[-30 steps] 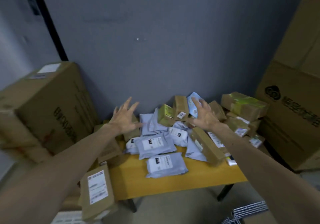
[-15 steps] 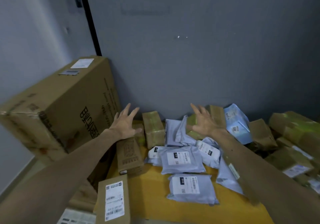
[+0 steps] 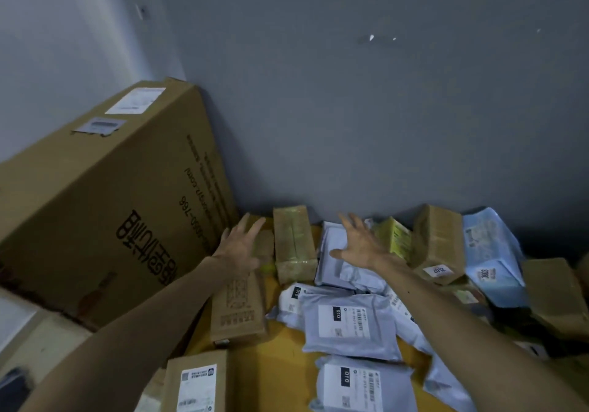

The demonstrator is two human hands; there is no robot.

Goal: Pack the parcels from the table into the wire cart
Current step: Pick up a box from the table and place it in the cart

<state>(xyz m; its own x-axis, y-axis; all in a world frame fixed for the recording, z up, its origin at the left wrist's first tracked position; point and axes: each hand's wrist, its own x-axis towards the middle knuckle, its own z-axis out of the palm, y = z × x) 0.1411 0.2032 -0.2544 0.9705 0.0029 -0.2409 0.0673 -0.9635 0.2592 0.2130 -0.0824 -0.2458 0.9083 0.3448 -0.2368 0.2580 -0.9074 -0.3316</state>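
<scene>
Lying nearest on the yellow table [image 3: 274,376] are a brown cardboard box with a white shipping label [image 3: 197,383] at the left edge and, to its right, a flat grey plastic mailer [image 3: 360,386] overlapped by a second grey mailer [image 3: 347,322]. Their labels face up, probably just as they were tipped out. Beyond the labelled box sits a printed brown cardboard box [image 3: 239,309], one end toward the viewer.

Farther in, both arms stretch over the pile. The left hand [image 3: 239,246] has its fingers straight and fanned, holding nothing, at the left side of a tape-wrapped brown parcel [image 3: 293,246] close to the wall. The right hand [image 3: 360,242] is equally spread and empty above a crumpled grey mailer [image 3: 334,252] on that parcel's right. Set either side like this, the palms seem placed to gather it — or a clutch of parcels — between them; whether they touch anything I cannot tell.

Far right lie a yellow-green box [image 3: 395,236], a taller brown box [image 3: 438,242] and a pale blue mailer [image 3: 490,252]. A large cardboard carton [image 3: 105,204] stands left against the grey wall [image 3: 350,109]. The wire cart is out of view.
</scene>
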